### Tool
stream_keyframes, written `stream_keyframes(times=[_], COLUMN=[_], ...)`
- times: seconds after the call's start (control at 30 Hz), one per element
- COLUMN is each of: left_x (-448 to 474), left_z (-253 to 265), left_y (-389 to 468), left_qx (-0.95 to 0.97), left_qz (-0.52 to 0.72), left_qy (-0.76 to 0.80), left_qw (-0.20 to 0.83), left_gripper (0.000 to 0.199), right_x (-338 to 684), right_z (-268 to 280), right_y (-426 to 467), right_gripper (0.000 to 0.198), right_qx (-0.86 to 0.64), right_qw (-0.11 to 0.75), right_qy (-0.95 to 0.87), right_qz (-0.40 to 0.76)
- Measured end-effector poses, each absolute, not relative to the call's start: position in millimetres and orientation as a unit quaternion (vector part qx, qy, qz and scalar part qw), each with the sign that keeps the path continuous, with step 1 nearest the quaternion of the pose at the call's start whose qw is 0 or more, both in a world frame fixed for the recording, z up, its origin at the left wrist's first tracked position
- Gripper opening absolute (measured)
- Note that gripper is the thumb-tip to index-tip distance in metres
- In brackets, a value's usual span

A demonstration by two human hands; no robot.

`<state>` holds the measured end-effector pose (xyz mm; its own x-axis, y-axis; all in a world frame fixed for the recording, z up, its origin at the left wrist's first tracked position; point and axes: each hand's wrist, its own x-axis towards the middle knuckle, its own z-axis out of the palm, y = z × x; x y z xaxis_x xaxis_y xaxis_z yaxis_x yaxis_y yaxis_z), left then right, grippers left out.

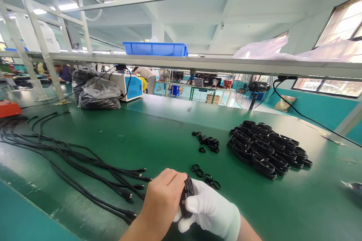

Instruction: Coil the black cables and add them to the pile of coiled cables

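Observation:
A coiled black cable [186, 195] is held between my two hands, low in the middle of the head view. My bare left hand [165, 194] closes over its left side. On the right side, my right hand [207, 205], in a white glove, grips the coil with thumb and fingers. Just beyond them lie a few small black bands [209, 179], with a heap of similar black rings [209, 142] farther back. To the left, loose black cables [85, 162] stretch across the green table, their plug ends near my left hand. Part of the coil is hidden by my fingers.
A pile of coiled black cables [266, 148] sits at the right. Plastic-wrapped bundles [98, 92] and a blue-and-white machine [128, 86] stand at the back left. A shelf [198, 60] carrying a blue tray [155, 49] spans the table. A person [147, 75] bends over in the background.

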<state>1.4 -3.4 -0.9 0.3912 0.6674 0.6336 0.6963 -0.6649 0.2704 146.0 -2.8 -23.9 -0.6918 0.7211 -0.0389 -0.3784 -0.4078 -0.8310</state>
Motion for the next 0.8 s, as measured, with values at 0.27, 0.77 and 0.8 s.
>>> stream_keyframes(times=[0.27,0.77,0.8], left_x=[0,-11,-10], left_z=[4,17,15], left_y=[4,-4,-6], left_qx=[-0.760,-0.752,-0.761], left_qz=[-0.369,-0.289,-0.294], left_qy=[-0.498,-0.518,-0.511], left_qw=[-0.194,-0.289,-0.271], left_gripper=[0.027,0.012,0.012], right_x=[143,145,145], right_z=[-22,-13,-12], right_y=[-5,-3,-3], right_gripper=[0.050,0.040,0.039], right_qx=[-0.240,-0.275,-0.273], right_qw=[0.353,0.366,0.368], right_qy=[-0.418,-0.410,-0.411], right_qz=[0.802,0.789,0.788])
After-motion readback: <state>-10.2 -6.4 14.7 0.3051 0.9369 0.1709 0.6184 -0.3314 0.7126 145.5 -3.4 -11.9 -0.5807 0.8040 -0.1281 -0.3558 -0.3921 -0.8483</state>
